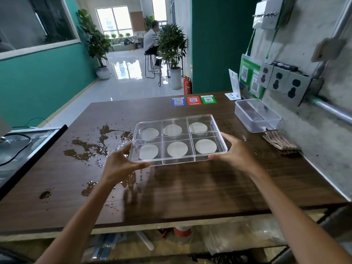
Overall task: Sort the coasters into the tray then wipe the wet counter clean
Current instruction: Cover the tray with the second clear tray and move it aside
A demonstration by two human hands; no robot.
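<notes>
Left hand (122, 162) curled around the near left corner of the clear tray (219, 130), thumb along the front edge and fingers up the left side. Right hand (233, 152) gripping the near right corner in the same way, thumb on the front edge, fingers spread along the right wall. Tray held a little tilted over the middle of the wooden counter (209, 187); impossible to tell whether lifted or still touching the wood. Six compartments in two rows of three, one round pale coaster in each: near left (148, 152), near middle (177, 149), near right (206, 146), far left (150, 133), far middle (172, 130), far right (198, 127).

To the left of the tray, water puddles (95, 145) spread across the counter, with more wet patches under the left forearm. On the right, near the wall, an empty clear plastic box (257, 115) and just beside it a folded striped cloth (282, 142). At the far edge, three QR cards in blue (178, 101), red (194, 101) and green (208, 99). Far behind, a person seated on a stool (151, 44).
</notes>
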